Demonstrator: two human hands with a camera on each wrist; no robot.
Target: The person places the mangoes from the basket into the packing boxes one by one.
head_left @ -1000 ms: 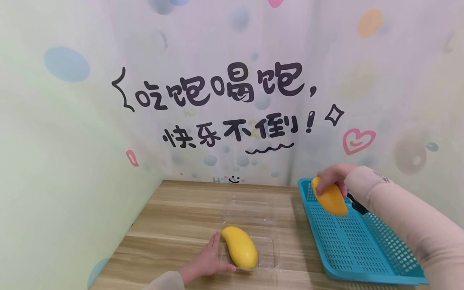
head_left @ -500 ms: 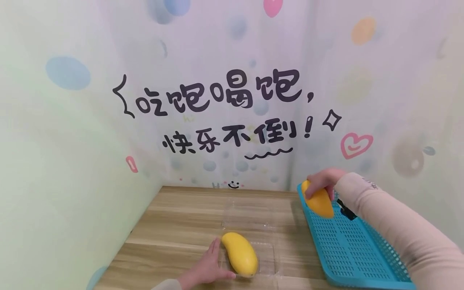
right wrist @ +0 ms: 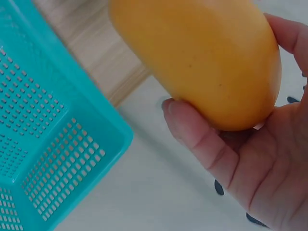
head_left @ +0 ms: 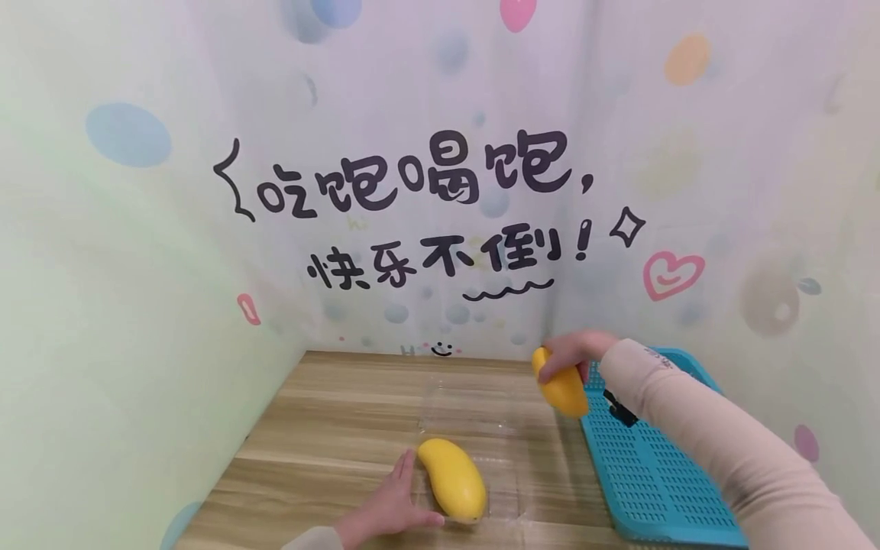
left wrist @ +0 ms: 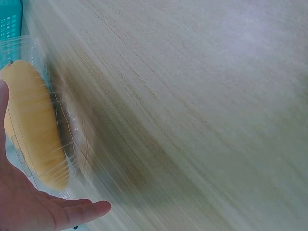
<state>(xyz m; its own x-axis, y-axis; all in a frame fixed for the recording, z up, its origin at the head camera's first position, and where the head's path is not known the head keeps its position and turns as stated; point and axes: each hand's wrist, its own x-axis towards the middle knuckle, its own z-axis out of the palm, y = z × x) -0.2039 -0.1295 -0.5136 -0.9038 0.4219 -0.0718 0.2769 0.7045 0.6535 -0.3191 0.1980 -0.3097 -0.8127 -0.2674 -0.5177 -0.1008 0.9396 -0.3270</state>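
Observation:
A yellow mango (head_left: 454, 481) lies in one half of a clear plastic clamshell box (head_left: 504, 489) on the wooden table. My left hand (head_left: 387, 506) rests against the box's left side, thumb toward the front edge and fingers straight along it. Through the clear wall, the left wrist view shows the same mango (left wrist: 37, 126) lengthwise beside my hand (left wrist: 29, 207). My right hand (head_left: 580, 353) holds a second, more orange mango (head_left: 564, 389) in the air, just left of the blue basket. Thumb and fingers curl round one end of this mango (right wrist: 202, 57) in the right wrist view.
A blue perforated plastic basket (head_left: 677, 531) stands at the right of the table, partly behind my right arm. The box's transparent lid (head_left: 467, 405) lies folded back behind the mango. A printed curtain (head_left: 440, 92) closes off the back, and a pale wall (head_left: 103, 344) the left.
My right hand has carried the orange mango leftward, from over the basket to past its left rim. My left hand stays beside the box.

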